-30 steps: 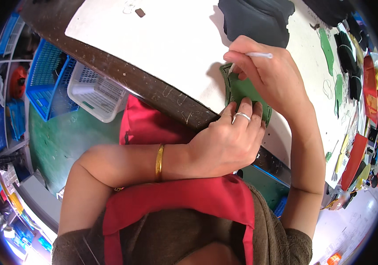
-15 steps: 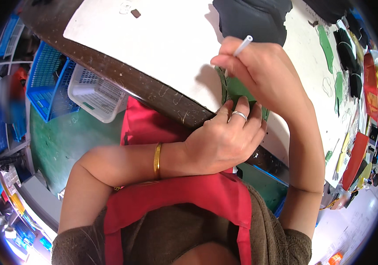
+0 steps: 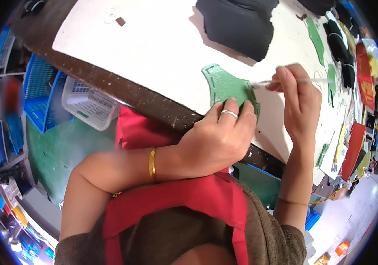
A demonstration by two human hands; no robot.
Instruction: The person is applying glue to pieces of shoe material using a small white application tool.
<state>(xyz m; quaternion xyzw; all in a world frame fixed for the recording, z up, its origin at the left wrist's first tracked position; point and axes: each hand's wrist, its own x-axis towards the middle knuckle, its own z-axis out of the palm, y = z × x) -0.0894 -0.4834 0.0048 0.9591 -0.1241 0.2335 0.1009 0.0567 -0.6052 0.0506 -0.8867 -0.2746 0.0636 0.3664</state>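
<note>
A green pattern template (image 3: 226,84) with narrow dark slots along its edges lies on the white board, close to the front edge. My left hand (image 3: 224,128) rests on its lower part, fingers stretched out and holding it down; a ring and a gold bracelet show on this arm. Pinched in the fingers of my right hand (image 3: 301,97) is a slim white pen (image 3: 303,81). Its thin tip points left and reaches the template's right edge, though I cannot tell whether it touches.
Black cut pieces (image 3: 239,28) lie stacked beyond the template. More green templates (image 3: 315,42), banded black strips (image 3: 336,39) and a red piece (image 3: 354,148) line the right side. A blue basket (image 3: 39,108) and a white basket (image 3: 103,97) stand left of the table.
My right hand has moved right and nearer to me, uncovering the template, and the pen now lies almost level. My left hand stays on the template. The whole view has shifted slightly.
</note>
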